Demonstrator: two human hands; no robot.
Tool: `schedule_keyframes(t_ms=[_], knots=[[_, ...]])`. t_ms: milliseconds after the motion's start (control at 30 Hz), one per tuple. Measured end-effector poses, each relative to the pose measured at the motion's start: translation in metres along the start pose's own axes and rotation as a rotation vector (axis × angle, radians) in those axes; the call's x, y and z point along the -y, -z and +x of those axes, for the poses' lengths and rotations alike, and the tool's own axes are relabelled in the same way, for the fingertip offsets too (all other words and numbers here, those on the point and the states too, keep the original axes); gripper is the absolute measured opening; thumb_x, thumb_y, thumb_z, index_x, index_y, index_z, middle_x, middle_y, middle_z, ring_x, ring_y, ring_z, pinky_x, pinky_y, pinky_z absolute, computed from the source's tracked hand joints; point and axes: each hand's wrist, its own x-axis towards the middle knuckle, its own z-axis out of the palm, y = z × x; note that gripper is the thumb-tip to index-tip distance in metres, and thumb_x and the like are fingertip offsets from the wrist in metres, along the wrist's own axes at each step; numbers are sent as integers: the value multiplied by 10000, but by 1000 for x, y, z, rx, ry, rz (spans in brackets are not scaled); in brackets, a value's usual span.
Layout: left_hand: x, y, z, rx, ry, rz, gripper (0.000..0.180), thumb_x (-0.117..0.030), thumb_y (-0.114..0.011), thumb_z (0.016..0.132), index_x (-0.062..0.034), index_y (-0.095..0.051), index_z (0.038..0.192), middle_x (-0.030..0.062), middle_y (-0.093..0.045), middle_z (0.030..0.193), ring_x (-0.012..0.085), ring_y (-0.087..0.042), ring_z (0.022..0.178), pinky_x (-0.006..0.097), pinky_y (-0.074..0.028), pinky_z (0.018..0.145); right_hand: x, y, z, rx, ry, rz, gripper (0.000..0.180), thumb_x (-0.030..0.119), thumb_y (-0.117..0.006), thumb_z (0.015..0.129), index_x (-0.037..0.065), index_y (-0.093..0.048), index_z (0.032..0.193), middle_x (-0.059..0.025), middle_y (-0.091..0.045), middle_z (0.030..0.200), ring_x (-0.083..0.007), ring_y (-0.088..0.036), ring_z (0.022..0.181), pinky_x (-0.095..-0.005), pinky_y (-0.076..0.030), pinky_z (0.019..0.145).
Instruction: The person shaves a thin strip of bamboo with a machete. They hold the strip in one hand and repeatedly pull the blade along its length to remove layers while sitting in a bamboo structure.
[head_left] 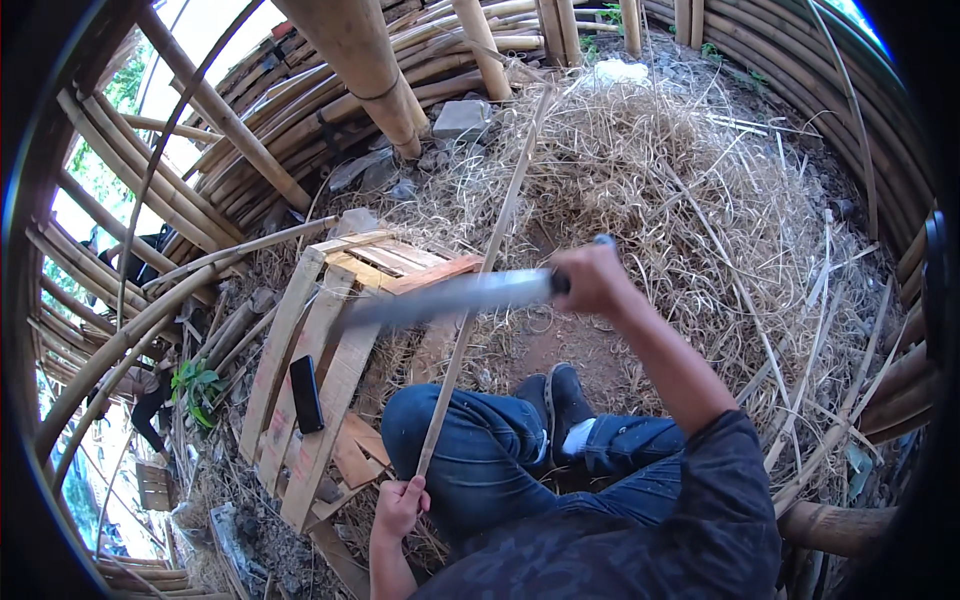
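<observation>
My left hand point(401, 507) is closed round the lower end of a long, narrow bamboo strip point(474, 300), which slants up and away past my knee. In my right hand point(592, 280) is the dark handle of a large knife point(455, 297) with a long, broad blade. The blade points left and lies across the strip in the picture; its outer part is blurred. Whether blade and strip touch, I cannot tell.
Left of my legs stands a slatted wooden crate point(331, 385) with a black phone point(306, 394) on it. Curly shavings point(650, 170) are heaped ahead and to the right. Stacked bamboo poles point(800, 80) line the back, and a thick bamboo post point(365, 70) rises ahead. Another person point(148, 400) is far left.
</observation>
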Motion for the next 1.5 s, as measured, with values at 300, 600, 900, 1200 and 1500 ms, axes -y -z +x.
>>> schedule_keyframes(t_ms=[300, 600, 900, 1200, 1500], knots=[[-13, -6, 3, -56, -7, 125, 579, -416, -556, 938, -9, -602, 529, -6, -481, 454, 79, -463, 446, 240, -332, 447, -51, -1, -16, -202, -589, 268, 254, 218, -651, 739, -3, -686, 859, -183, -662, 698, -281, -671, 647, -366, -528, 639], [-13, 5, -3, 32, 31, 94, 595, -445, -545, 942, -11, -593, 537, -25, -447, 448, 65, -432, 431, 243, -301, 431, 9, 2, -29, -255, 221, 21, 181, 176, -688, 595, 85, -535, 628, -85, -584, 567, -216, -600, 484, -351, -461, 453], [-25, 0, 5, 90, 0, 148, 572, -425, -527, 958, -38, -552, 537, -26, -463, 486, 70, -430, 458, 245, -313, 450, -83, -5, -18, -310, -634, 302, 195, 171, -663, 744, -6, -692, 821, -168, -679, 721, -263, -668, 626, -358, -544, 606], [-7, 12, 6, 105, 61, 124, 574, -423, -530, 957, -43, -556, 529, -35, -456, 488, 60, -409, 470, 247, -293, 457, -27, 0, -59, -282, 8, -10, 139, 178, -693, 598, 117, -586, 662, -52, -611, 574, -209, -647, 559, -346, -497, 592], [-41, -1, 5, 78, 34, 293, 567, -413, -521, 964, -41, -541, 536, -35, -445, 485, 58, -397, 453, 252, -282, 437, -96, -17, -44, -280, -856, 654, 219, 188, -629, 744, -12, -624, 656, -108, -596, 546, -188, -586, 487, -336, -458, 483]])
